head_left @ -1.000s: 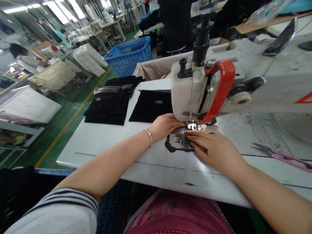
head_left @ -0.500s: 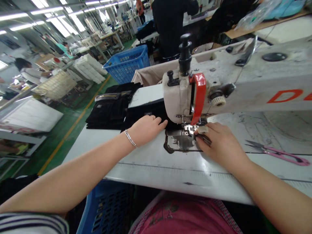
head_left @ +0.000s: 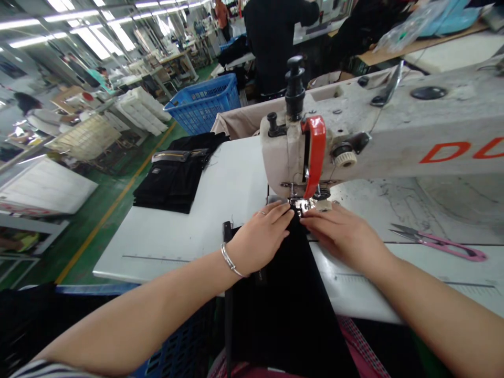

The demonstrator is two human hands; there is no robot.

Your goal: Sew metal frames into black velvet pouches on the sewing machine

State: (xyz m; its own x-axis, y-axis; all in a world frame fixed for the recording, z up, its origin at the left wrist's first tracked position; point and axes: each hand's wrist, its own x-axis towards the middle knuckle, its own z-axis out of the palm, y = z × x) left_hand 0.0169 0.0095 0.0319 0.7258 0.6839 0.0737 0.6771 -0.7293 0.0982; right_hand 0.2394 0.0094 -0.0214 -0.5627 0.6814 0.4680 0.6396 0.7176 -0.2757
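A black fabric piece [head_left: 291, 310] runs from the presser foot [head_left: 302, 206] of the sewing machine [head_left: 279, 152] over the table edge onto my lap. A zipper-like dark strip edges its left side, and a small label shows beside my wrist. My left hand [head_left: 262, 239] lies over the upper part of the fabric, its fingers together and closed on it just before the foot. To the right of the foot, my right hand [head_left: 346, 231] has its fingertips pinched at the fabric's edge. The machine head partly hides the needle area.
Pink-handled thread snips [head_left: 444, 245] lie right of my right hand. A stack of black fabric pieces [head_left: 169, 181] rests on the table's left part. Beyond the table stands a blue basket [head_left: 205, 102], with a person in black [head_left: 271, 47] behind the machine.
The black fabric has moved from the table left of the machine toward me, now hanging over the edge. My left hand has come nearer and right; my right hand has shifted slightly left.
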